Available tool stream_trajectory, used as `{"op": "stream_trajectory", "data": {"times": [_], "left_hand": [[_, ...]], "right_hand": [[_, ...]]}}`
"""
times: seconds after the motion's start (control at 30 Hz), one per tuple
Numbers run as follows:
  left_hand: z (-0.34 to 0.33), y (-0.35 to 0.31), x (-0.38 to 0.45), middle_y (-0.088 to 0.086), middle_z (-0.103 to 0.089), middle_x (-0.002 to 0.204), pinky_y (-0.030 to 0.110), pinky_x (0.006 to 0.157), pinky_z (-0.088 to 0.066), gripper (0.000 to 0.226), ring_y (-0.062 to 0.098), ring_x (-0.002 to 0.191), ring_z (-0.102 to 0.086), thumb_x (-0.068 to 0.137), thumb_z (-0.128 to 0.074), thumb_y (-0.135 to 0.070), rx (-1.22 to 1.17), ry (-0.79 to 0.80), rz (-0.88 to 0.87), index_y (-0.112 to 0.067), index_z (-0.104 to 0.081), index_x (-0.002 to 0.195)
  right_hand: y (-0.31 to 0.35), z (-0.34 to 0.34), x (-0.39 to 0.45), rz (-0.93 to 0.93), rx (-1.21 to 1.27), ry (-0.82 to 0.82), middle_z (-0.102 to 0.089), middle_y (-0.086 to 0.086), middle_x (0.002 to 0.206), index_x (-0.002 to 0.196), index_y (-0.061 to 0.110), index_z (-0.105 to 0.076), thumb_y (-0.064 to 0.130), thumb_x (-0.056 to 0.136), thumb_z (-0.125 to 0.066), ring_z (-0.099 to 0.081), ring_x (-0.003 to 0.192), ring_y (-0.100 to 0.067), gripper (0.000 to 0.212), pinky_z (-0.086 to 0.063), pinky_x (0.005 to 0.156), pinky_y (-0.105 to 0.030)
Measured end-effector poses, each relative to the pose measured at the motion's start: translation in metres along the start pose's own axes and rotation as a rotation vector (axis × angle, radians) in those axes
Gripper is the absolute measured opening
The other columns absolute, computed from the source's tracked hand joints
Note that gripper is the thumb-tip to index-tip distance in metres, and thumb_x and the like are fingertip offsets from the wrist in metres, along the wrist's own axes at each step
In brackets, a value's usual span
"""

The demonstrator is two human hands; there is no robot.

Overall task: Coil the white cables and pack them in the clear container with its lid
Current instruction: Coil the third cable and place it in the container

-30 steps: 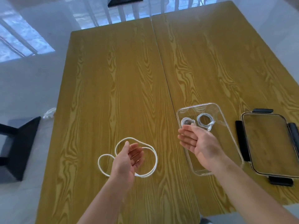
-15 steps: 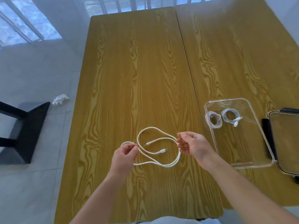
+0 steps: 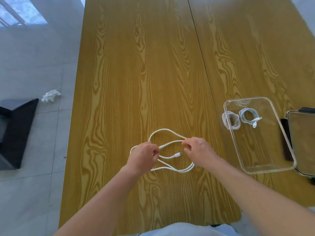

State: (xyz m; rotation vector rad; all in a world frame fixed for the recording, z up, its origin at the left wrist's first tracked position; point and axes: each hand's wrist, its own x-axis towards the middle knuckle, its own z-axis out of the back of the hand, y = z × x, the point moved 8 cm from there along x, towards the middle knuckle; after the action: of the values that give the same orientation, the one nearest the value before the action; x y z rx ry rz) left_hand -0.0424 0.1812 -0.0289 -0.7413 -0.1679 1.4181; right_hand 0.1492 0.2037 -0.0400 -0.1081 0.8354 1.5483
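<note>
My left hand [image 3: 142, 155] and right hand [image 3: 198, 151] each pinched the loose white cable [image 3: 166, 130] between curled fingertips, holding it just above the wooden table [image 3: 139, 65], near its front edge. It was thin, smooth and plain white, sprawled in a few wide loops between my hands, with one plug end [image 3: 179, 153] lying free in the middle. Off to my right the clear container [image 3: 288, 147] sat open with two coiled cables [image 3: 231, 120] inside at its far end, its lid [image 3: 301, 143] just beside it.
</note>
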Motion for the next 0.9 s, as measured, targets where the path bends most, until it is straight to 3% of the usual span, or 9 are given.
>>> {"op": "stream_trajectory", "data": {"times": [0.2, 0.4, 0.57, 0.73, 0.83, 0.9], "left_hand": [[-0.027, -0.016, 0.015, 0.003, -0.065, 0.086, 0.039, 0.071, -0.053, 0.02, 0.022, 0.076, -0.062, 0.093, -0.056, -0.019, 0.149, 0.103, -0.119, -0.013, -0.074, 0.085], [-0.046, -0.024, 0.022, 0.001, -0.066, 0.092, 0.036, 0.076, -0.048, 0.017, 0.023, 0.084, -0.059, 0.093, -0.061, -0.027, 0.226, 0.159, -0.213, -0.017, -0.073, 0.093], [-0.051, -0.025, 0.021, 0.001, -0.063, 0.092, 0.032, 0.075, -0.039, 0.025, 0.023, 0.086, -0.057, 0.1, -0.048, -0.027, 0.283, 0.145, -0.228, -0.015, -0.069, 0.092], [-0.042, -0.018, 0.015, -0.001, -0.065, 0.095, 0.031, 0.082, -0.04, 0.024, 0.02, 0.088, -0.057, 0.102, -0.046, -0.029, 0.17, 0.106, -0.192, -0.016, -0.065, 0.097], [-0.026, -0.008, 0.007, 0.002, -0.07, 0.088, 0.033, 0.078, -0.045, 0.019, 0.023, 0.081, -0.062, 0.101, -0.051, -0.026, 0.077, 0.068, -0.166, -0.013, -0.064, 0.096], [-0.012, 0.001, 0.001, 0.002, -0.071, 0.082, 0.038, 0.073, -0.049, 0.016, 0.024, 0.074, -0.064, 0.1, -0.055, -0.023, -0.003, 0.009, -0.128, -0.011, -0.064, 0.096]], "right_hand": [[0.013, 0.003, 0.021, 0.066, -0.099, -0.03, -0.063, -0.005, 0.104, 0.114, 0.017, -0.068, 0.018, 0.1, -0.048, -0.061, 0.096, -0.027, 0.024, -0.053, 0.082, -0.043], [0.014, -0.003, 0.035, 0.115, -0.291, 0.013, -0.055, -0.002, 0.095, 0.105, 0.016, -0.063, 0.024, 0.099, -0.054, -0.052, 0.081, -0.021, 0.013, -0.04, 0.068, -0.032], [0.013, -0.006, 0.04, 0.154, -0.304, -0.012, -0.053, 0.001, 0.087, 0.097, 0.015, -0.058, 0.027, 0.101, -0.053, -0.053, 0.077, -0.021, 0.014, -0.044, 0.066, -0.034], [0.018, -0.005, 0.038, 0.208, -0.309, 0.023, -0.056, -0.002, 0.089, 0.091, 0.015, -0.053, 0.023, 0.104, -0.046, -0.055, 0.079, -0.022, 0.017, -0.048, 0.069, -0.036], [0.016, 0.009, 0.027, 0.218, -0.181, -0.04, -0.054, -0.003, 0.076, 0.083, 0.014, -0.048, 0.017, 0.102, -0.046, -0.049, 0.067, -0.021, 0.02, -0.039, 0.057, -0.035], [0.012, 0.021, 0.017, 0.197, -0.058, -0.086, -0.056, -0.004, 0.069, 0.082, 0.011, -0.049, 0.014, 0.101, -0.047, -0.046, 0.06, -0.019, 0.019, -0.041, 0.054, -0.041]]}}
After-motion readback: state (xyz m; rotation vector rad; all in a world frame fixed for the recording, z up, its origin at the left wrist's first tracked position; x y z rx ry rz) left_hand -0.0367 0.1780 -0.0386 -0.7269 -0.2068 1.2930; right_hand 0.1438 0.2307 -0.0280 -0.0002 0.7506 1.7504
